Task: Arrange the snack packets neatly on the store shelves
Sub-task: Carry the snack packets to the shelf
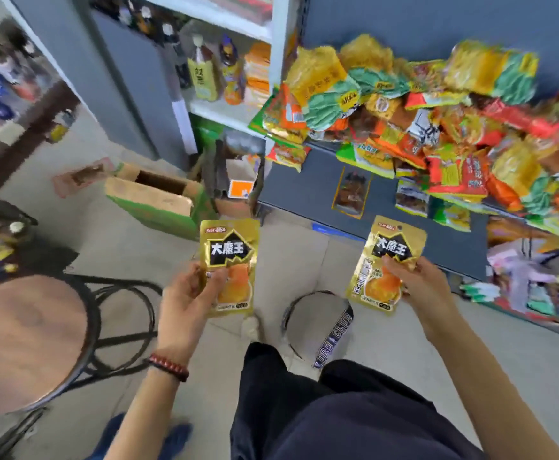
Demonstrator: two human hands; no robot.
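Grey shelf (301, 190), centre right, bears a loose snack heap (437, 127). Lower centre: left hand (188, 293) grip pinches one gold packet (230, 250); right hand (419, 282) grip pinches a second gold packet (386, 260). Nudging the heap while placing may spill it.

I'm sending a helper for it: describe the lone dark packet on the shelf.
Find the grey-blue shelf heaped with bright snack packets. On its bare part left of them lies the dark packet. Unlike its neighbours it lies alone, touching none, edged in gold.
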